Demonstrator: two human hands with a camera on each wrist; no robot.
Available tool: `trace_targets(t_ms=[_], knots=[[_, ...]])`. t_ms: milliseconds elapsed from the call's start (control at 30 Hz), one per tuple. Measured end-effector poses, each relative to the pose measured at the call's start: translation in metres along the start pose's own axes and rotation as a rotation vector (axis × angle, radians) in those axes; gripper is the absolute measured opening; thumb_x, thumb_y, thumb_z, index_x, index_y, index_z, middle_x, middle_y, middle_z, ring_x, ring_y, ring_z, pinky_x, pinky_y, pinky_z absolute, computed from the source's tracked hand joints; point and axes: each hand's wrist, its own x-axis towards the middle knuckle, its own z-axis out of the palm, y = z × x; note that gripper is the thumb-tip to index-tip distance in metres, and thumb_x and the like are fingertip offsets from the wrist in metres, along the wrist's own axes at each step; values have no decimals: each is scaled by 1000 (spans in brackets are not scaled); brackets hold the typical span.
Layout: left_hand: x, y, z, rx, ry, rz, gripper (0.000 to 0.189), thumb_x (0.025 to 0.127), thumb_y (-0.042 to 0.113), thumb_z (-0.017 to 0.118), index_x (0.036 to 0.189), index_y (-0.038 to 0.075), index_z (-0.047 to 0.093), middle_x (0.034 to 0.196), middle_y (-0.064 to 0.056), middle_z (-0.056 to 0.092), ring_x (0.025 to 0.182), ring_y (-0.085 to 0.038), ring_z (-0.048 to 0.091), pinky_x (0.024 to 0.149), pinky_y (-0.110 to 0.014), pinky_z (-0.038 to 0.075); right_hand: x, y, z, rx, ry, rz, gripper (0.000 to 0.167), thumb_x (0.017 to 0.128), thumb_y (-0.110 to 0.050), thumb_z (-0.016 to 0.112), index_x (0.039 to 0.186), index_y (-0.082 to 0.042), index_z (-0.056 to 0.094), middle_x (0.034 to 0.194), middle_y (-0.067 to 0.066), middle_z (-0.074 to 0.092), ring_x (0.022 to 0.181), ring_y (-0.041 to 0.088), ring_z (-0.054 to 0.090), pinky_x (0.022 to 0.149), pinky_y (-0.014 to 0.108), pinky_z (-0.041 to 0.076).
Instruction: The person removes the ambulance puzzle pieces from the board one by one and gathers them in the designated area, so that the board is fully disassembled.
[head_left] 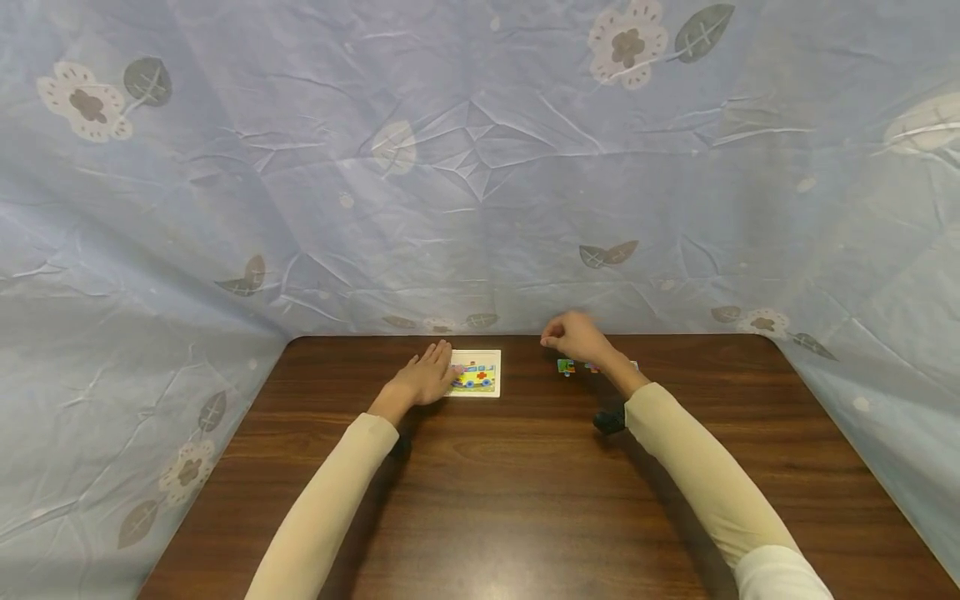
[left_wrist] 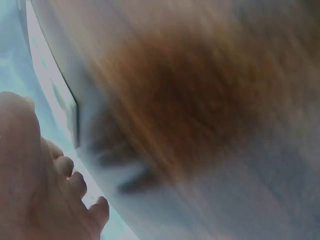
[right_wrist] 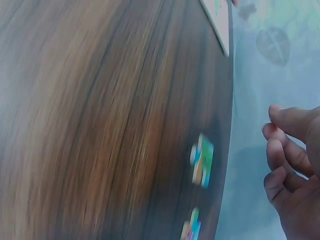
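Note:
A small white-framed puzzle board (head_left: 498, 375) with a yellow ambulance picture lies near the table's far edge. My left hand (head_left: 423, 379) lies at its left side with fingers extended, overlapping that edge; in the left wrist view the hand (left_wrist: 50, 195) appears beside the board (left_wrist: 52, 82). Over the far table edge, my right hand (head_left: 581, 336) hovers with loosely curled fingers and thumb close to the index finger. Nothing shows between the fingertips in the right wrist view of that hand (right_wrist: 300, 165). Below it sits a green puzzle piece (right_wrist: 202, 162), with another colourful piece (right_wrist: 191, 227) beside it.
The brown wooden table (head_left: 480, 483) meets a blue-grey floral curtain (head_left: 480, 250) at its back and sides. A further puzzle piece (head_left: 635, 365) is partly hidden behind the right forearm. A black wrist device (head_left: 610, 420) hangs beneath the right wrist.

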Motion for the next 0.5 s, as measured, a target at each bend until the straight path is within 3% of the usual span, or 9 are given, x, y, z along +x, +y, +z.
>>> trace_targets(t_ms=[200,500], knots=[[-4,13,6,59,16,75,77,114,52,29,169,6,4,179,-15,2,167,-33,3,137,-57,9,12,-23,21,35,-29,-9,11,99,-18,74,96,-9,80,96,8,80,81,16,66,71,29,56],[-8,32,16,110,-4,114,78,113,56,28,170,6,8,179,-14,4,167,-32,5,137,-53,11,20,-49,54,27,-115,-42,13,99,-19,74,105,-8,79,103,7,79,89,19,72,83,34,63]])
